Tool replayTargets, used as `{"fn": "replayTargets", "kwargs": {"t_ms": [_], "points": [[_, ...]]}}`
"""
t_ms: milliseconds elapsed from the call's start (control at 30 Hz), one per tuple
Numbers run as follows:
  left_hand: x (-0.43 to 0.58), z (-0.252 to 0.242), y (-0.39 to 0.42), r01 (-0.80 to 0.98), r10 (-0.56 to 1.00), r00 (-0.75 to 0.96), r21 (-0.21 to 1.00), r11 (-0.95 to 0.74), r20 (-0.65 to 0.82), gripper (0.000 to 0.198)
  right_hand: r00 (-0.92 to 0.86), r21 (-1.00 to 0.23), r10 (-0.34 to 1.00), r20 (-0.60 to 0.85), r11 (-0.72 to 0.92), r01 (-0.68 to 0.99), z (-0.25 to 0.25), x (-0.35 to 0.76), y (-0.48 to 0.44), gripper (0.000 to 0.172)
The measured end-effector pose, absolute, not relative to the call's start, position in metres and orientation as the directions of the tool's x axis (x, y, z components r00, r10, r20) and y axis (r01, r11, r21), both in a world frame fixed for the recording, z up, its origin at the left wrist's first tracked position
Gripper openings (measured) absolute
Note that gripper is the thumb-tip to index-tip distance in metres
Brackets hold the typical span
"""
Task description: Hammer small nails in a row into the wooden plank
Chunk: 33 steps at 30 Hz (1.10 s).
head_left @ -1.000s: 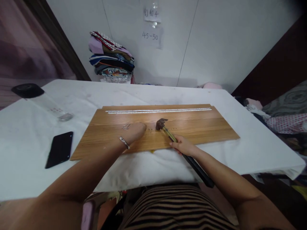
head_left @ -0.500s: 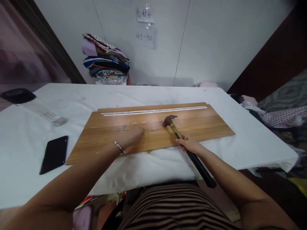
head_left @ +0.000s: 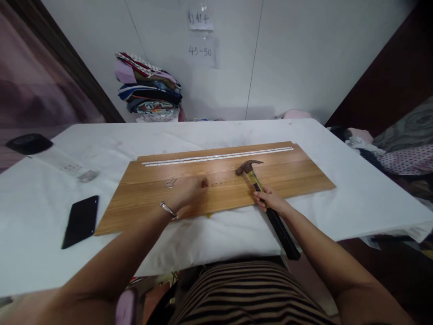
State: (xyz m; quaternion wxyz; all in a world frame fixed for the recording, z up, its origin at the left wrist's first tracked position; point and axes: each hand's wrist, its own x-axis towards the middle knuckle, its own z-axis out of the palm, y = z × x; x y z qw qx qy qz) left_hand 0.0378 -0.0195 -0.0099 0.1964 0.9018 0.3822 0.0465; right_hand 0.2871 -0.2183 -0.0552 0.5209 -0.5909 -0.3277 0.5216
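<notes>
A claw hammer [head_left: 252, 178] with a rusty head and black grip is held in my right hand [head_left: 272, 200], closed round the handle. Its head is over the wooden board [head_left: 304, 174], and the grip's end points back toward my body. My left hand [head_left: 190, 192], a little blurred, is over the board with its fingers pinched together; what they hold, if anything, I cannot make out. Just right of those fingertips runs a row of small nails [head_left: 226, 182] standing in the wood. Several loose nails [head_left: 171, 183] lie on the board left of my hand.
Two white measuring strips [head_left: 216, 157] run along the board's far side. A black phone [head_left: 81, 221] lies on the white table [head_left: 209, 239] at left, near a clear packet [head_left: 88, 175] and a dark object [head_left: 29, 143]. Folded clothes [head_left: 149, 88] are stacked by the wall.
The hammer head has swung slightly right, away from the nail row. My left hand stays near the row's left end, fingers turned a little. The whole view has shifted slightly.
</notes>
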Motion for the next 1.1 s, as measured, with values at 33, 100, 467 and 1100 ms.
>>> {"fn": "replayTargets", "kwargs": {"t_ms": [33, 100, 467, 1100], "points": [[0.045, -0.009, -0.02, 0.664, 0.732, 0.679, 0.467, -0.584, -0.051, 0.014, 0.231, -0.958, 0.933, -0.275, -0.245, -0.153, -0.056, 0.287, -0.218, 0.039], [0.061, -0.01, -0.022, 0.61, 0.755, 0.655, 0.619, -0.495, -0.041, 0.012, 0.219, -0.957, 0.936, -0.277, -0.248, -0.151, -0.058, 0.288, -0.217, 0.038], [0.086, -0.023, -0.022, 0.583, 0.764, 0.643, 0.675, -0.452, -0.044, 0.005, 0.216, -0.95, 0.933, -0.289, -0.253, -0.182, -0.054, 0.289, -0.217, 0.037], [0.092, -0.018, -0.029, 0.633, 0.667, 0.741, 0.401, -0.662, -0.069, 0.014, 0.207, -0.949, 0.933, -0.294, -0.26, -0.177, -0.055, 0.29, -0.217, 0.038]]}}
